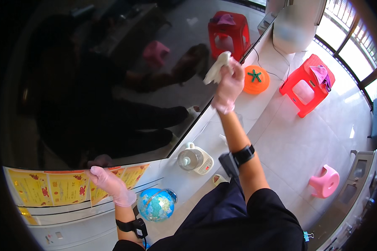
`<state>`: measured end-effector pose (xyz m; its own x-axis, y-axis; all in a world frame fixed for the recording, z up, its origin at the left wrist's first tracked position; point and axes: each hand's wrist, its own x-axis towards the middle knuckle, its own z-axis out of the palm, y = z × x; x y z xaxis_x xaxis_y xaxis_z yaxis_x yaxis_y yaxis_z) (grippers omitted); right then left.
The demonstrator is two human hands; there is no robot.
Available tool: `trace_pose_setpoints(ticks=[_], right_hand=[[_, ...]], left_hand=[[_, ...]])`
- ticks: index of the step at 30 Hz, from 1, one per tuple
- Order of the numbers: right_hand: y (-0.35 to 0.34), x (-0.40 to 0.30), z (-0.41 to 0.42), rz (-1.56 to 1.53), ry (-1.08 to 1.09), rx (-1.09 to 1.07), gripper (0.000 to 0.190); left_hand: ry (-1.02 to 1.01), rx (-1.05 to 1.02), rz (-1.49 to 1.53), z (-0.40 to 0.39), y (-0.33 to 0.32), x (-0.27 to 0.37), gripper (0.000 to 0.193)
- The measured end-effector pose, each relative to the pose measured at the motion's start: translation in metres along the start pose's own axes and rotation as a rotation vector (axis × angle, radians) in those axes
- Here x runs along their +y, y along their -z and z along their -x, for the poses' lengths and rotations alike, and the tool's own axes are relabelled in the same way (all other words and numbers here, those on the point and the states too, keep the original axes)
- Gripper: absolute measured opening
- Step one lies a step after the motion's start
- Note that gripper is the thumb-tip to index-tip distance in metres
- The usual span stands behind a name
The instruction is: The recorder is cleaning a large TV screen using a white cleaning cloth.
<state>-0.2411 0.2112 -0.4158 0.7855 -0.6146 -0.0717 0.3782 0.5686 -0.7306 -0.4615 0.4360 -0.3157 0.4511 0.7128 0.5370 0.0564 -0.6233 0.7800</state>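
Note:
A large black television screen (119,94) fills the upper left and mirrors the room. My right hand (231,80), in a thin translucent glove, grips a white cloth (218,67) over the screen's right part, near its lower edge. My gloved left hand (108,183) is at the screen's left side edge, fingertips against or close to it; its exact grip is unclear, and it carries no separate object. Yellow certificates (67,188) hang on the wall beside that hand. An orange round container with a green star-shaped top (256,80) sits right of my right hand.
On the white cabinet top stand a glass kettle on its base (191,159) and a globe (156,204). A red plastic stool (311,83) carries purple cloths (321,77). A pink stool (325,182) stands on the floor near a grey cabinet (348,194). Cables (275,75) run behind the container.

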Motion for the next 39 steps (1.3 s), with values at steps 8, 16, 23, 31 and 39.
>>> trace_pose_setpoints(ticks=[8, 16, 23, 31, 39], right_hand=[[-0.029, 0.006, 0.091, 0.165, 0.352, -0.278, 0.016], [-0.041, -0.03, 0.003, 0.261, 0.488, -0.06, 0.014], [-0.035, -0.006, 0.09, 0.173, 0.674, -0.501, 0.019], [-0.047, -0.041, 0.041, 0.212, 0.702, -0.378, 0.022], [-0.01, 0.005, 0.08, 0.277, 0.691, -0.603, 0.019]], left_hand=[[-0.028, 0.068, 0.027, 0.002, -0.001, 0.002, 0.057], [0.005, 0.026, -0.035, 0.006, -0.002, -0.004, 0.056], [0.112, -0.037, 0.061, 0.0, 0.005, -0.009, 0.067], [0.031, 0.046, 0.102, 0.003, 0.003, -0.007, 0.053], [-0.004, 0.055, 0.074, 0.005, -0.002, 0.006, 0.043]])
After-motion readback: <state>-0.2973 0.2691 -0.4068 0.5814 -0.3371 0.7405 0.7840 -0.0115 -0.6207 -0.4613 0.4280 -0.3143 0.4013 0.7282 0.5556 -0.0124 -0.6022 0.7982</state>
